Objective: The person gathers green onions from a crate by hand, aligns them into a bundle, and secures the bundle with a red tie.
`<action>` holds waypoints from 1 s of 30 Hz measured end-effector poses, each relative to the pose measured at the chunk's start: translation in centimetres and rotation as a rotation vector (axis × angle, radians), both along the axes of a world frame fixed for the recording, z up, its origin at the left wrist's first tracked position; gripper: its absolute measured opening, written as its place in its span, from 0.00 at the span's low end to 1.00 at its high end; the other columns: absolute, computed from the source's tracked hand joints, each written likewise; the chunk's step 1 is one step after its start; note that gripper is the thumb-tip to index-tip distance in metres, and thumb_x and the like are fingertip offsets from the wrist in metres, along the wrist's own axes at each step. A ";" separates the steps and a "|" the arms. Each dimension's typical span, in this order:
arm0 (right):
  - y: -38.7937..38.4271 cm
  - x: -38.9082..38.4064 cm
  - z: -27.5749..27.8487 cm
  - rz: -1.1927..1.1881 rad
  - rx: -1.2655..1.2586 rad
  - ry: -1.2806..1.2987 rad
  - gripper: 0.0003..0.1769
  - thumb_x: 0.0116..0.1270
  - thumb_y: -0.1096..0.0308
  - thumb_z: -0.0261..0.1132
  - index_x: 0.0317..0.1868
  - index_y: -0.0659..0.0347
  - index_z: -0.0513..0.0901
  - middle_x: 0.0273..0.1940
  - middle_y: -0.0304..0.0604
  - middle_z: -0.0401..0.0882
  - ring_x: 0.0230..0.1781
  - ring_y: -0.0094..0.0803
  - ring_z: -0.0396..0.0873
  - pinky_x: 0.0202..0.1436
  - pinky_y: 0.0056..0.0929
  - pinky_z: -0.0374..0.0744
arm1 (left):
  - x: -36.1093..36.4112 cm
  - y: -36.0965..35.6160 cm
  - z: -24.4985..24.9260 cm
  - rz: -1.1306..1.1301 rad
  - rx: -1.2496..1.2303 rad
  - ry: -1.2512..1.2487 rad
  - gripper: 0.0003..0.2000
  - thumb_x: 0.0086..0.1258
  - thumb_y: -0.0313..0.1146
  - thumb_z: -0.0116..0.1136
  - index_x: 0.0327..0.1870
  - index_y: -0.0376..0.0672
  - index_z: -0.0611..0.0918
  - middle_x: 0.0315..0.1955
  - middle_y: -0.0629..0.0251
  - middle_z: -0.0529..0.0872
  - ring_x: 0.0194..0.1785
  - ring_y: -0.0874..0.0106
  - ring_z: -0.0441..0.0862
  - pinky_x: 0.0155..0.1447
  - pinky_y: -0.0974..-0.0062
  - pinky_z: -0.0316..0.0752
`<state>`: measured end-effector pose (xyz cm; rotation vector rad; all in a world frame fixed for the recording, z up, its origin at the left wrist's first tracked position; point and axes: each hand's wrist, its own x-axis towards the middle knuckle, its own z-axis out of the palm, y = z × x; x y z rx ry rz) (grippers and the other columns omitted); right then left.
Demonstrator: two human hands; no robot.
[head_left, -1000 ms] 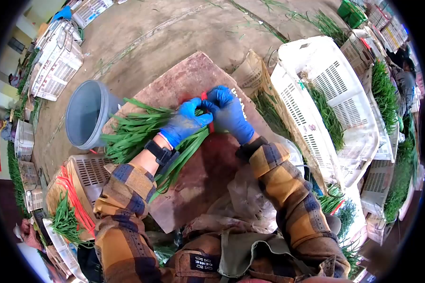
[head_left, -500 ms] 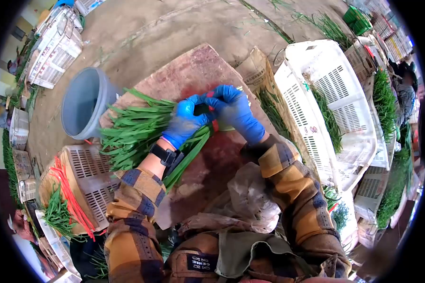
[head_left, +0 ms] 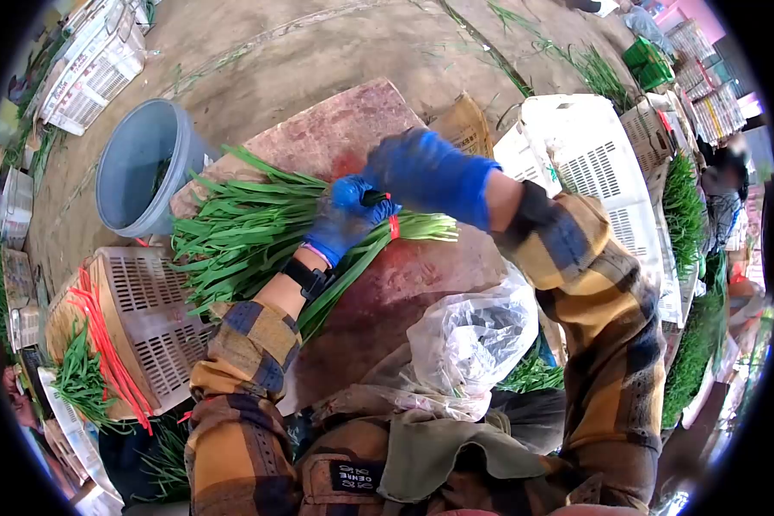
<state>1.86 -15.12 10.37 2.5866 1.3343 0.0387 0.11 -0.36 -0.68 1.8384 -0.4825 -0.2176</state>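
A bunch of long, flat-leaved greens (head_left: 241, 224), similar to garlic chives, lies across the reddish board (head_left: 335, 129). Its leaves spread left and its pale stems (head_left: 434, 227) point right. A red tie (head_left: 394, 227) circles the bunch near the stems. My left hand (head_left: 340, 219), in a blue glove, is closed around the bunch just left of the tie. Above the stems is my gloved right hand (head_left: 430, 176), smeared by motion; its fingertips are near the left hand, and I cannot make out what they hold.
A grey bucket (head_left: 146, 168) stands left of the board. Red ties (head_left: 107, 348) hang over a crate (head_left: 150, 318) at lower left. A clear plastic bag (head_left: 473, 335) sits at the board's near edge. White crates (head_left: 602, 172) and a cardboard box (head_left: 464, 127) are on the right.
My right hand has lifted and turned over the stems, with its elbow swung outward. The pale stems now show. The left hand stays on the bunch, and the view has shifted slightly.
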 end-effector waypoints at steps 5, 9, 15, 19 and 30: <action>0.8 0.2 -2.6 0.151 0.062 -0.048 0.09 0.51 0.68 0.60 0.15 0.57 0.76 0.14 0.39 0.73 0.15 0.37 0.76 0.17 0.36 0.71 | -0.4 0.4 1.3 -0.023 0.140 -0.028 0.14 0.54 0.34 0.69 0.40 0.39 0.83 0.35 0.58 0.86 0.39 0.64 0.84 0.46 0.71 0.77; 0.7 -1.7 -3.5 0.196 0.108 -0.320 0.06 0.48 0.68 0.61 0.18 0.59 0.78 0.14 0.39 0.73 0.13 0.34 0.75 0.14 0.33 0.67 | -0.8 0.6 0.6 -0.033 0.086 -0.214 0.24 0.52 0.39 0.70 0.50 0.40 0.78 0.43 0.55 0.84 0.46 0.62 0.83 0.50 0.69 0.75; 0.0 -3.9 -0.6 0.086 0.058 -0.019 0.04 0.48 0.70 0.61 0.25 0.60 0.80 0.21 0.42 0.78 0.21 0.38 0.80 0.20 0.34 0.73 | -1.6 1.9 3.3 -0.083 0.716 -0.647 0.49 0.39 0.61 0.71 0.62 0.41 0.67 0.55 0.48 0.77 0.59 0.52 0.74 0.63 0.64 0.67; 0.0 -3.7 2.4 -0.125 0.070 -0.121 0.04 0.53 0.68 0.60 0.27 0.57 0.81 0.25 0.44 0.81 0.25 0.41 0.82 0.25 0.37 0.77 | -0.4 -0.1 6.9 -0.031 0.687 -0.420 0.35 0.47 0.54 0.68 0.51 0.37 0.72 0.43 0.48 0.82 0.49 0.53 0.80 0.53 0.58 0.72; -6.4 -14.4 21.1 -0.589 1.793 -0.113 0.07 0.57 0.71 0.63 0.24 0.65 0.76 0.20 0.35 0.70 0.24 0.19 0.68 0.28 0.26 0.70 | -8.5 -7.6 26.0 -0.139 -0.644 -0.431 0.32 0.53 0.40 0.70 0.58 0.36 0.72 0.46 0.57 0.79 0.49 0.64 0.77 0.56 0.64 0.72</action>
